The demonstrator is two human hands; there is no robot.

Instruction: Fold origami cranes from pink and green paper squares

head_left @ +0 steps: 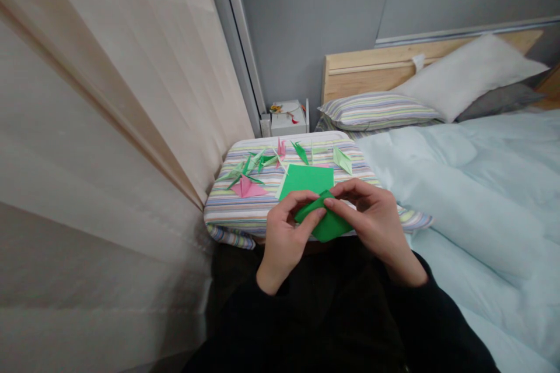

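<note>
Between both hands is a partly folded sheet of dark green origami paper (331, 226), held above the near edge of the small table. My left hand (286, 236) pinches its left part between thumb and fingers. My right hand (376, 215) grips the upper right part, thumb and index finger close to the left thumb. Just beyond the hands lies a flat stack of green square paper (308, 179). Folded paper cranes in green and pink lie farther back, among them a pink crane (247, 187) and a pale green folded piece (342, 160).
A striped cloth (236, 210) covers the small table. To the left hangs a beige curtain (131, 99). On the right is a bed with a pale blue quilt (472, 186), pillows and a wooden headboard (371, 73). A white cabinet (287, 121) stands behind the table.
</note>
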